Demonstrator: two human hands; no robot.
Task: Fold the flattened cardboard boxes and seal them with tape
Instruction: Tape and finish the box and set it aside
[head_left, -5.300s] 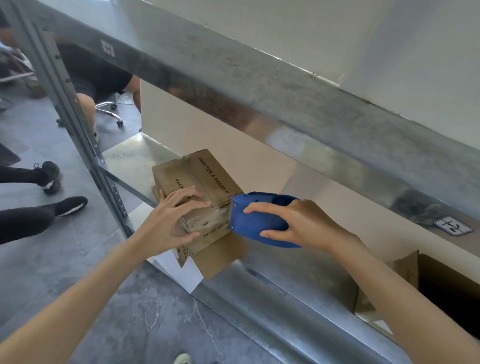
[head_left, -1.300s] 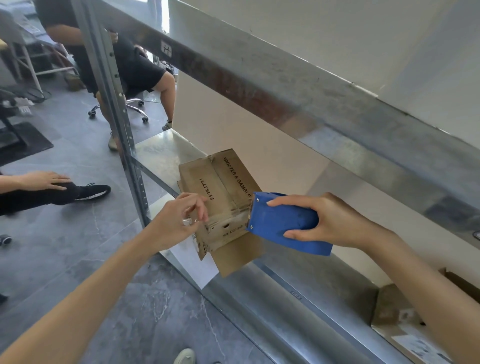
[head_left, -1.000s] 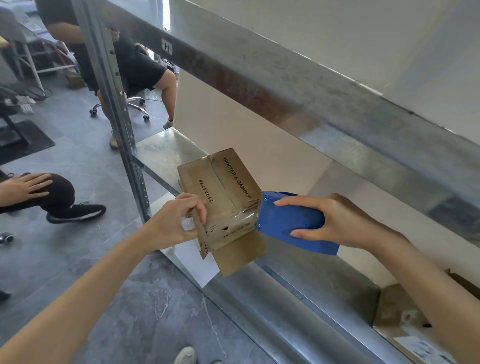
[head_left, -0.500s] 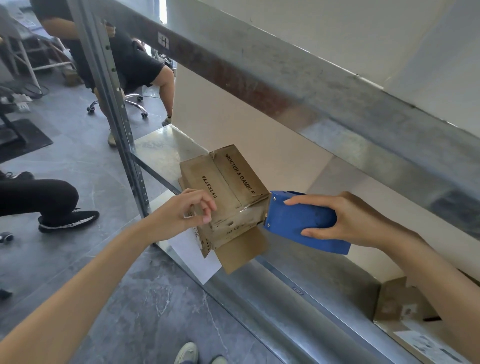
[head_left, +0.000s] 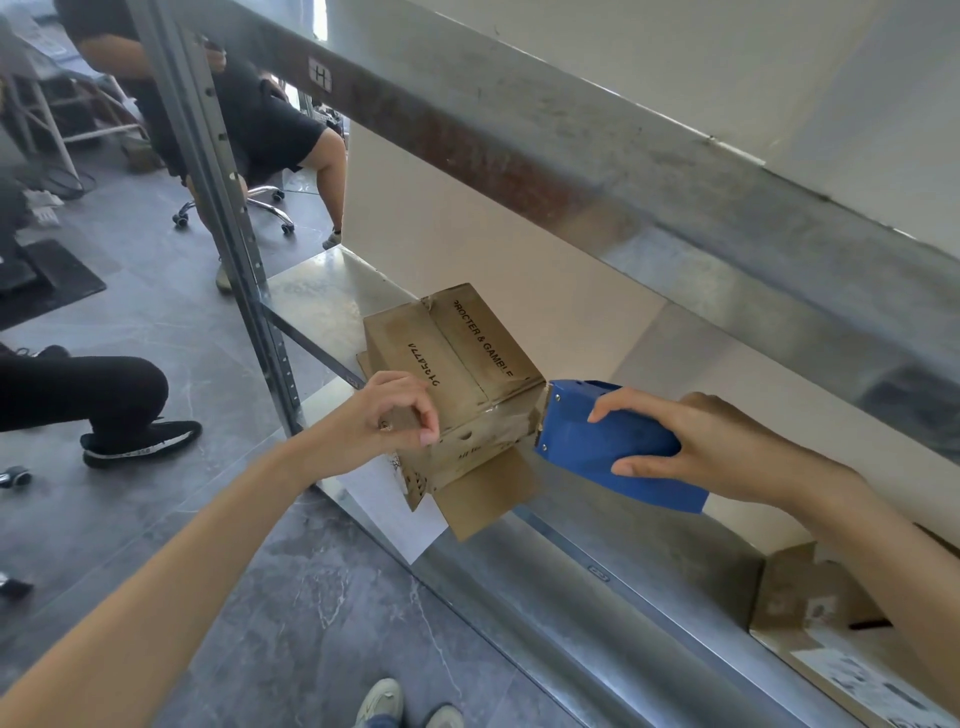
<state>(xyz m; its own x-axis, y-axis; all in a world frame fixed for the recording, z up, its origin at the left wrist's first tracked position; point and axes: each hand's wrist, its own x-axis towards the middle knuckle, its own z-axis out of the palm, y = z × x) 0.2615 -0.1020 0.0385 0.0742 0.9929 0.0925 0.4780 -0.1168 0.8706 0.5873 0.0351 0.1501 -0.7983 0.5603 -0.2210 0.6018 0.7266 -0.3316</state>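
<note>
A small brown cardboard box with black print sits on the metal shelf, one flap hanging open over the shelf's front edge. My left hand rests at the box's left front corner, fingers curled and pinching at the edge. My right hand grips a blue tape dispenser, whose nose touches the box's right front side, where clear tape shows across the face.
A steel upright and an upper shelf beam frame the box. Another open cardboard box lies at the lower right. A seated person and someone's leg are at the left. White paper lies under the box.
The dispenser has drawn to the right along the box's front face, leaving tape behind it. My left hand has stayed pinching at the left corner.
</note>
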